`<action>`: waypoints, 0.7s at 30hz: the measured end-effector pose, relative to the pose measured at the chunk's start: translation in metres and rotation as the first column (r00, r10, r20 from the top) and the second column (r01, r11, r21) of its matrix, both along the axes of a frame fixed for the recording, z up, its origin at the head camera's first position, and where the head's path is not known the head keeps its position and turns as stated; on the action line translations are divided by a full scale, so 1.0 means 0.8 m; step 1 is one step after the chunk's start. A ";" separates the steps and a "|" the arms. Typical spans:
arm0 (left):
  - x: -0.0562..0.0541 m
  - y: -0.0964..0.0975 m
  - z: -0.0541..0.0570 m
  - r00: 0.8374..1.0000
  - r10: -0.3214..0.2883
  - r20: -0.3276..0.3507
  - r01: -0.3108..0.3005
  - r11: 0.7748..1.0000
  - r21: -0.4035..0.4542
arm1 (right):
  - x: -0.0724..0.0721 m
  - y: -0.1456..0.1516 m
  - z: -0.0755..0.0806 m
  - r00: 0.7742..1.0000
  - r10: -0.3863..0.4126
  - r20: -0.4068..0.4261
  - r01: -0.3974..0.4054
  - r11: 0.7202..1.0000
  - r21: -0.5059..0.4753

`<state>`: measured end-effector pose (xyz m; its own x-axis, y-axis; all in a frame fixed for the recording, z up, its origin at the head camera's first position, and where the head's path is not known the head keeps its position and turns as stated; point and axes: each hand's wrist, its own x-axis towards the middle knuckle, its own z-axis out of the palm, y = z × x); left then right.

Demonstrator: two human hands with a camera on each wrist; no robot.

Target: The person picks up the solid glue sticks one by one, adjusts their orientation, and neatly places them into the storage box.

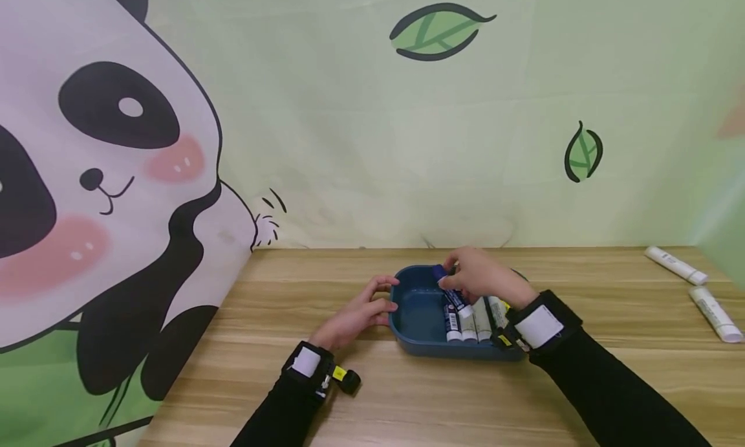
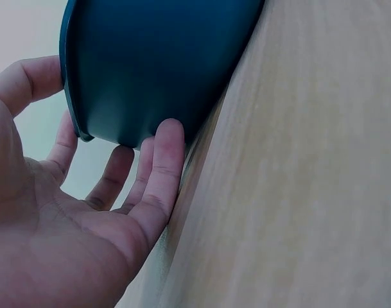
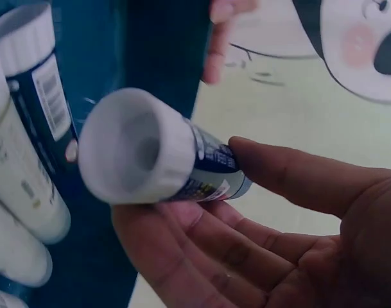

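A blue glue stick (image 1: 456,299) is pinched by my right hand (image 1: 489,279) and tilted over a blue plastic box (image 1: 419,347). In the right wrist view the thumb and fingers hold this glue stick (image 3: 214,160), its hollow white base toward the camera. Inside the box, another blue glue stick (image 1: 453,323) lies beside several white glue sticks (image 1: 482,321), grouped in the middle and right. My right hand and wrist hide part of them. My left hand (image 1: 361,311) touches the box's left end from outside, its fingers (image 2: 169,147) extended against the wall.
Two white glue sticks (image 1: 676,266) lie apart on the wooden table (image 1: 605,279) at the far right. Behind the table stands a pale green backdrop (image 1: 349,143) with leaf drawings, and a large panda picture (image 1: 134,240) borders the left side.
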<state>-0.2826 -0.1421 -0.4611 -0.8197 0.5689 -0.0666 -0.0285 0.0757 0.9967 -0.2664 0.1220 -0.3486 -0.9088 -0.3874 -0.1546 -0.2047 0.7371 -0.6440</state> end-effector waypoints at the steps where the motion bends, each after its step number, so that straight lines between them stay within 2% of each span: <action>1: 0.000 0.000 0.000 1.000 0.000 -0.001 0.000 1.000 -0.003 | -0.001 -0.004 -0.001 1.000 0.003 -0.013 -0.003 0.999 0.039; 5: 0.000 0.000 0.001 1.000 -0.001 -0.004 0.001 1.000 -0.012 | -0.003 -0.017 -0.005 0.998 0.012 -0.064 -0.002 0.989 0.150; 14: 0.004 0.000 0.006 1.000 -0.004 0.005 0.004 1.000 0.008 | -0.008 -0.032 -0.011 0.998 0.017 -0.053 -0.005 0.976 0.219; 21: 0.006 0.000 0.006 1.000 0.000 0.005 0.000 1.000 0.015 | -0.011 -0.041 -0.016 0.994 0.103 -0.037 -0.088 0.950 0.300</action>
